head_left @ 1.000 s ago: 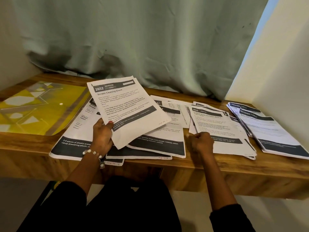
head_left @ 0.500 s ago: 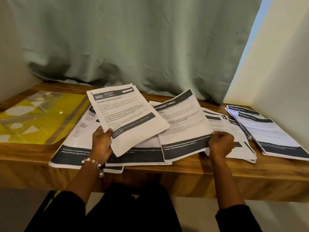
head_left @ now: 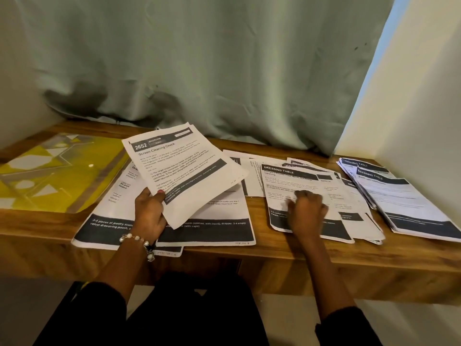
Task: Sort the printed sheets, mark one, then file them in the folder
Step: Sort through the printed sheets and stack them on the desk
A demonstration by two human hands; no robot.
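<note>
hands: left hand point(head_left: 149, 213) grips the lower left corner of a small sheaf, thumb on top and fingers curled beneath; right hand point(head_left: 308, 211) rests on the dressing table sheet with fingers loosely bent on the paper, and whether it pinches an edge i cannot tell
desk point(head_left: 274, 255): wooden, carries every pile; its grain looks likely to let paper slide easily
folder point(head_left: 50, 176): yellow patterned plastic, flat at the left end of the desk, apart from both hands; probably slick and a little springy, best opened at a free edge
left pile point(head_left: 109, 221): large sheets fanned under the left hand, near edges overhanging the desk front; judged light and floppy, apt to slip off if nudged
right stack point(head_left: 404, 201): thicker bundle by the wall, fanned at the top; heavier, better squared with both hands
middle pile point(head_left: 349, 221): loose overlapping sheets under and around the right hand
sheaf point(head_left: 184, 171): headed "2652 screen cleaning check", lifted and tilted off the desk; thin, it droops from a single corner, so a hold nearer the mid edge would steady it
dressing table sheet point(head_left: 299, 186): top of the middle pile; one leaf, easily creased, best slid flat by the palm or lifted at its near edge
</note>
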